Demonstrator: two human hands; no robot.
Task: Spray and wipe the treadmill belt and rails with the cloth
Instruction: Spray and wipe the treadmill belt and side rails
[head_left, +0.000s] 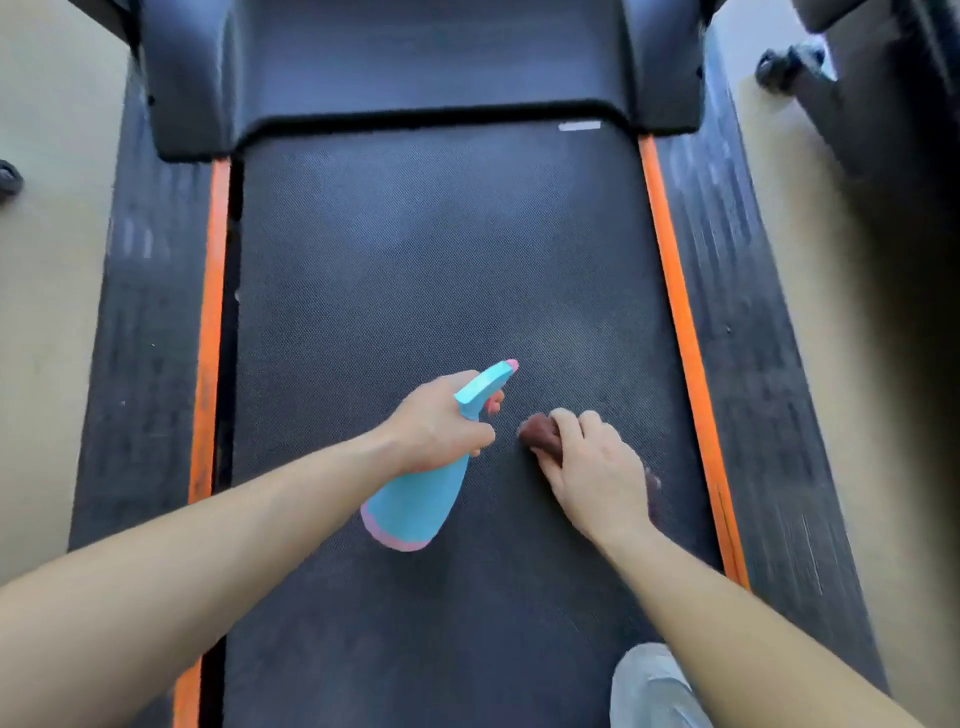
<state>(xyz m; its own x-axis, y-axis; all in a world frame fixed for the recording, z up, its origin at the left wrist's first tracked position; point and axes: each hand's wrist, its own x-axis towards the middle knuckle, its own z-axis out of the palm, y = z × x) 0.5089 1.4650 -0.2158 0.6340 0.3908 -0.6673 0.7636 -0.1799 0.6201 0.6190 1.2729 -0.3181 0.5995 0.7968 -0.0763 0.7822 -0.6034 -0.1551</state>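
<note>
The dark treadmill belt (415, 249) runs up the middle of the view, edged by an orange left rail stripe (213, 291) and an orange right rail stripe (680, 322). My left hand (439, 426) grips a light-blue spray bottle (421, 499) with pink trim, its nozzle pointing up and to the right above the belt. My right hand (597, 473) holds a bunched dark-red cloth (540, 434) pressed down on the belt, just right of the bottle.
Black side rails (145, 322) flank the belt, with beige floor beyond them. The black motor hood (426, 67) closes the far end. A wheeled base of another machine (795, 67) stands at the top right. A grey-trousered knee (654, 686) is at the bottom.
</note>
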